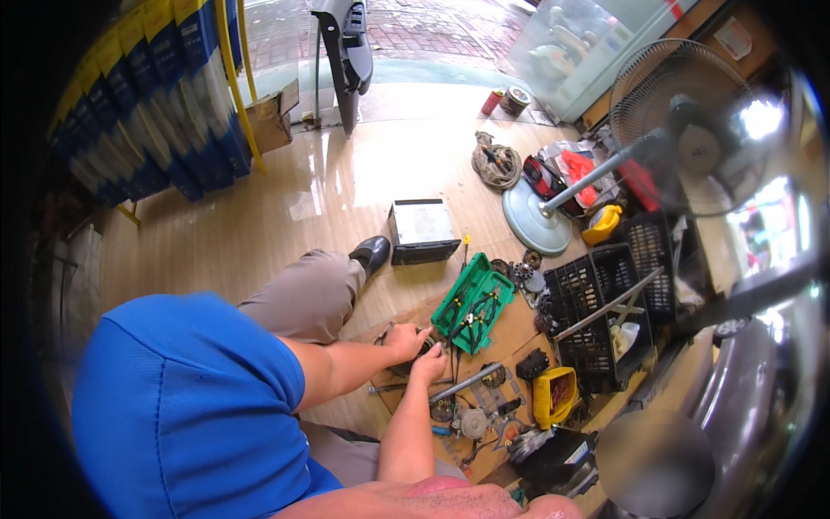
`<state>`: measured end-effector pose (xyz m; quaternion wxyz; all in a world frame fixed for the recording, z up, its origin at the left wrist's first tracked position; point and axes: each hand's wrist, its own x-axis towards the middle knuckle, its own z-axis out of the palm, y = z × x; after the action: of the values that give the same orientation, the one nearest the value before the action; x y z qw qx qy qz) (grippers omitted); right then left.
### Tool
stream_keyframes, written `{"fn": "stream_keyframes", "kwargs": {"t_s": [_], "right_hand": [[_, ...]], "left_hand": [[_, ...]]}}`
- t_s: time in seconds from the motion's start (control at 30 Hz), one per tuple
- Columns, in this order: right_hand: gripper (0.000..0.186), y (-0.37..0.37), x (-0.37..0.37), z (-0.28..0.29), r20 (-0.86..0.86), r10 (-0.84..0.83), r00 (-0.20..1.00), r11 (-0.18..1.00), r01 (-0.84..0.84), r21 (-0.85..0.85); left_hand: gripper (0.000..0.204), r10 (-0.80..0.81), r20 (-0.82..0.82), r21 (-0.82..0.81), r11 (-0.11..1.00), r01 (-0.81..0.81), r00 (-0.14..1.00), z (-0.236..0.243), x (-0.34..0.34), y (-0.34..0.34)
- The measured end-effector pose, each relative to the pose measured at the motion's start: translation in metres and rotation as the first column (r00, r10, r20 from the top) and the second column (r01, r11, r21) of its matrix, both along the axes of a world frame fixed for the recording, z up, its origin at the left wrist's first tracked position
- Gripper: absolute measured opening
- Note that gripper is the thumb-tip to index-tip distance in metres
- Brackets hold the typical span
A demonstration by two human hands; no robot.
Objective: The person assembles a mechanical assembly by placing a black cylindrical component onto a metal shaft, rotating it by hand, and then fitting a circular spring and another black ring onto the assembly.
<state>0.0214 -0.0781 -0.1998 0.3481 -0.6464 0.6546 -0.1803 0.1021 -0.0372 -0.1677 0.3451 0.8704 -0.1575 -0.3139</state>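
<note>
The L hand (405,342) has its fingers bent over a dark round part (425,347), and it seems they grasp it; the R hand (427,367) is at the other side of same part, w/ fingers curled near the edge, but I cannot tell if they press on it or only touch, b/c the hands hide much of it. So the part is between both hands, low over the near end of the brown cardboard (516,324), just beside the open green tool case (458,294). The step looks to be handwork on this part, in my judgement. To do it well, pls let L hand make the steady hold and R hand do the fine moves, w/ force given slowly and evenly, so that the part does not tilt or slip. Fingertips should be kept away from edges, which may be sharp, though I cannot see this. The metal tube (467,381) lies close to R hand, so the wrist needs some care there. Small pcs, e.g. the silver round part (472,423), are also on the cardboard; any loose pc is better put apart, b/c it could be mixed w/ others or roll off.
</note>
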Motion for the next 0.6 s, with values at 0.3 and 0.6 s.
{"fn": "stream_keyframes", "kwargs": {"t_s": [0.3,0.6], "right_hand": [[0.047,0.001,0.003,0.022,0.036,0.037,0.999,0.998,-0.039,0.052],[0.057,0.004,-0.007,-0.02,0.197,0.06,0.979,0.988,-0.03,-0.151]], "left_hand": [[0.051,-0.043,0.067,-0.011,0.999,0.044,0.997,-0.008,0.006,-0.004],[0.065,-0.213,0.102,0.019,0.977,0.212,0.972,-0.018,0.004,0.0]]}}
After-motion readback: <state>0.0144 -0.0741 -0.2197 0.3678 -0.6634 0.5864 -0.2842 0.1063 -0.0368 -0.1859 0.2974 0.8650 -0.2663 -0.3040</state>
